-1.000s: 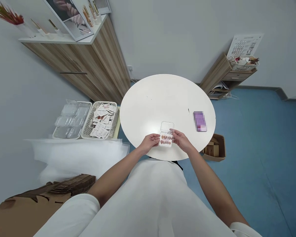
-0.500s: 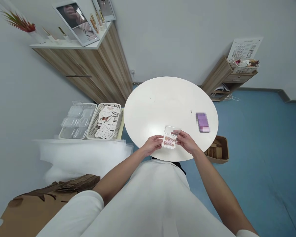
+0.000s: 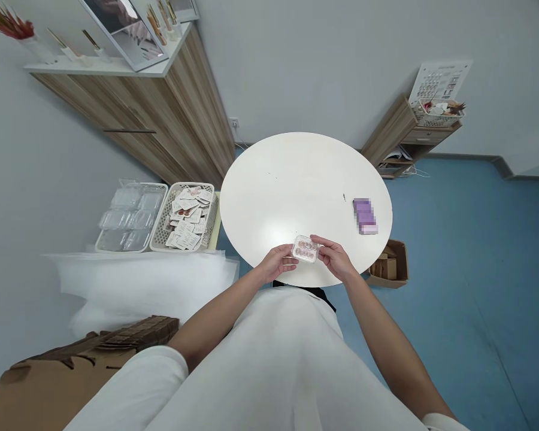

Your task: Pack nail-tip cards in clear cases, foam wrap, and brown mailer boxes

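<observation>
A small clear plastic case [image 3: 305, 249] with pinkish oval pieces in rows inside is held over the near edge of the round white table [image 3: 291, 179]. Its lid lies down over the pieces. My left hand [image 3: 276, 263] grips the case at its left side, fingers beneath and beside it. At the right side, my right hand [image 3: 333, 257] holds the case, with fingers at its upper right corner. Further right on the table lies a purple item [image 3: 365, 215], blurred in the picture.
Left of the table stand a white basket of cards [image 3: 186, 218] and a basket of clear cases [image 3: 132, 218]. White sheets [image 3: 148, 284] and brown cardboard [image 3: 81, 377] are nearer. A cardboard box [image 3: 399, 263] sits on the floor at right.
The lid of the clear case, raised before, is now down over the pieces. My right hand has moved with it. The whole view has shifted slightly.
</observation>
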`<action>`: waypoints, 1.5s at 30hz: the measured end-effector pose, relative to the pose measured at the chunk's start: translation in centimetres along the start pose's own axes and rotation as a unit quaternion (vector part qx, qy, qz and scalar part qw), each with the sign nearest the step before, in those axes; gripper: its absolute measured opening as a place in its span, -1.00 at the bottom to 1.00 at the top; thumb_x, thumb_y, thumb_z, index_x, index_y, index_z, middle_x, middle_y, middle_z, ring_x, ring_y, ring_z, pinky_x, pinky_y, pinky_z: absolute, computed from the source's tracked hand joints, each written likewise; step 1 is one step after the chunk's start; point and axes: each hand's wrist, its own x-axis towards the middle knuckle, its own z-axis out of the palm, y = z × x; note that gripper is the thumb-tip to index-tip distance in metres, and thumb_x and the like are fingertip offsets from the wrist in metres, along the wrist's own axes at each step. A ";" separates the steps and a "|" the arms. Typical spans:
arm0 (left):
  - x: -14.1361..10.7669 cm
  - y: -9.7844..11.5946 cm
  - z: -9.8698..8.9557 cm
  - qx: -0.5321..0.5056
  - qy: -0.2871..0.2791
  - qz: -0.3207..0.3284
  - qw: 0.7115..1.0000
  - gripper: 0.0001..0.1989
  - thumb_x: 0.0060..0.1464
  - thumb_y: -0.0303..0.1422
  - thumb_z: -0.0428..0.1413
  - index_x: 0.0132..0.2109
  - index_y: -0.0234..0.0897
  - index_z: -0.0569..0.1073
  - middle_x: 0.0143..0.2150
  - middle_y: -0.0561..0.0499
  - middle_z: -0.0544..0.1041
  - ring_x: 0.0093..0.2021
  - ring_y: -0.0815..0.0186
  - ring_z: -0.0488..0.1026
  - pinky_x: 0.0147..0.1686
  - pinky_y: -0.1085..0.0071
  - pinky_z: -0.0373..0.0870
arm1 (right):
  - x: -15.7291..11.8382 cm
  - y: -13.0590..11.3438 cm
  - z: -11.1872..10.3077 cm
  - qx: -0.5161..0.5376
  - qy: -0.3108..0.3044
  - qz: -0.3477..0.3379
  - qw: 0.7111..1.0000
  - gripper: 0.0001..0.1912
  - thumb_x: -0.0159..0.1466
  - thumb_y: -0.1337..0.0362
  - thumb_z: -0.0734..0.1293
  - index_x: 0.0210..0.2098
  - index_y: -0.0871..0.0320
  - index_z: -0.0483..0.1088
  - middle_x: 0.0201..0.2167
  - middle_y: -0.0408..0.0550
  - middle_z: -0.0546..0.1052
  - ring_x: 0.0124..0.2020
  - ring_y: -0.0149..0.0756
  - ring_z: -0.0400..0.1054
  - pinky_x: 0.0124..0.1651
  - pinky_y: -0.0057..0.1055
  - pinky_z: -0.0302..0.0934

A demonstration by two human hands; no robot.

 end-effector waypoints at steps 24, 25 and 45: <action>1.6 -2.7 3.5 0.162 0.119 0.113 0.973 -0.58 -0.18 -0.20 0.20 -0.17 -0.32 0.36 -0.48 0.04 0.46 -0.50 0.44 0.33 -0.32 0.41 0.24 | -1.7 1.7 -2.0 0.003 0.103 0.013 0.995 -0.58 -0.04 0.09 0.39 -0.26 0.08 0.20 -0.47 -0.19 0.45 -0.39 -0.35 0.40 -0.13 -0.21 0.27; 1.7 -2.8 3.8 0.159 0.123 0.115 0.973 -0.58 -0.18 -0.19 0.20 -0.18 -0.32 0.37 -0.50 0.05 0.45 -0.51 0.45 0.32 -0.34 0.42 0.24 | -1.7 1.7 -2.3 0.005 0.107 0.010 0.994 -0.58 -0.05 0.10 0.39 -0.27 0.09 0.21 -0.47 -0.19 0.45 -0.38 -0.36 0.39 -0.14 -0.23 0.28; 1.4 -5.4 5.7 0.186 0.268 0.207 0.922 -0.57 -0.05 -0.31 0.11 0.01 -0.29 0.33 -0.08 -0.12 0.40 -0.16 0.34 0.36 -0.13 0.28 0.36 | 0.4 2.7 -4.1 0.003 0.088 0.015 0.996 -0.62 -0.04 0.16 0.40 -0.27 0.07 0.23 -0.44 -0.22 0.39 -0.38 -0.41 0.36 -0.18 -0.29 0.30</action>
